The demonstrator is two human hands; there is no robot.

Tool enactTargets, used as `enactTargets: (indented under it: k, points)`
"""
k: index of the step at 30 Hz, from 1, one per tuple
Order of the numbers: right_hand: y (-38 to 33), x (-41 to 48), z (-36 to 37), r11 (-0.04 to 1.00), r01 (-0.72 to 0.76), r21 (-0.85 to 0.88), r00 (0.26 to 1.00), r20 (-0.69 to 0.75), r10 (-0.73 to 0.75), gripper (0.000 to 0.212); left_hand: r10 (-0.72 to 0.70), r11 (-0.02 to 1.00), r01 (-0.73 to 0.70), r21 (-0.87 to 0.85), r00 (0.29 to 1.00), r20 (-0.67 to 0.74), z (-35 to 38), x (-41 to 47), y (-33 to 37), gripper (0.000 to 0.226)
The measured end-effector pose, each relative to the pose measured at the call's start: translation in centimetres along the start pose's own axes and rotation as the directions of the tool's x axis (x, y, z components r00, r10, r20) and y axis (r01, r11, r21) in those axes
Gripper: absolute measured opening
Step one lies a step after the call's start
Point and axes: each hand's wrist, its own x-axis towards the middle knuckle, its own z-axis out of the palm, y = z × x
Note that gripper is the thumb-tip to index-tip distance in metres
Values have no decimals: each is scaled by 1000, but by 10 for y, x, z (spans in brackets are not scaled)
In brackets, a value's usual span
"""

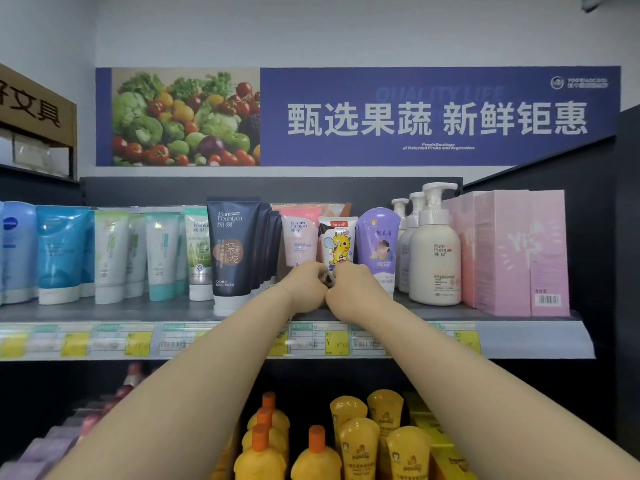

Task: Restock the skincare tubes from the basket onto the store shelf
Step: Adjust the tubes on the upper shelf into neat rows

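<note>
white cartoon tube (337, 242) | yellow dragon print | upright, cap down | on shelf (519, 336) | between pink tube (300, 239) and purple tube (377, 244)

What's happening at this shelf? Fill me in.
A person is restocking skincare. Both hands, the left hand and the right hand, grip the bottom of a white cartoon tube, standing it upright on the upper shelf between a pink tube and a purple tube. The tubes on either side already stand in rows. The basket is out of view.

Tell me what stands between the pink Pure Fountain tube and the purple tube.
In the head view: the white cartoon-dragon tube, upright, its base gripped by the left hand and right hand.
</note>
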Motion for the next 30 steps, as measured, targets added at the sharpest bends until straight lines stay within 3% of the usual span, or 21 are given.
enactTargets:
  k: [9,15,19,26,30]
  points:
    - [2,0,2,1000,10,-15,1000,-7,-10,28,3,1000,-3,-8,1000,21,-1,-9,5,33]
    - [0,-5,-1,999,29,17,998,-60,-28,28,32,995,-16,94,985,-171,-3,-18,14,23]
    - [-3,-12,-5,997,70,-32,992,-105,-73,27,114,973,-72,218,975,-191,-12,-35,15,23]
    - [-25,-9,-1,991,132,-25,988,-72,-133,20,373,782,-234,577,918,-134,-68,-87,-4,16]
    - [-50,-5,16,979,168,113,985,-43,-164,24,364,730,-203,652,924,-120,-105,-112,-34,27]
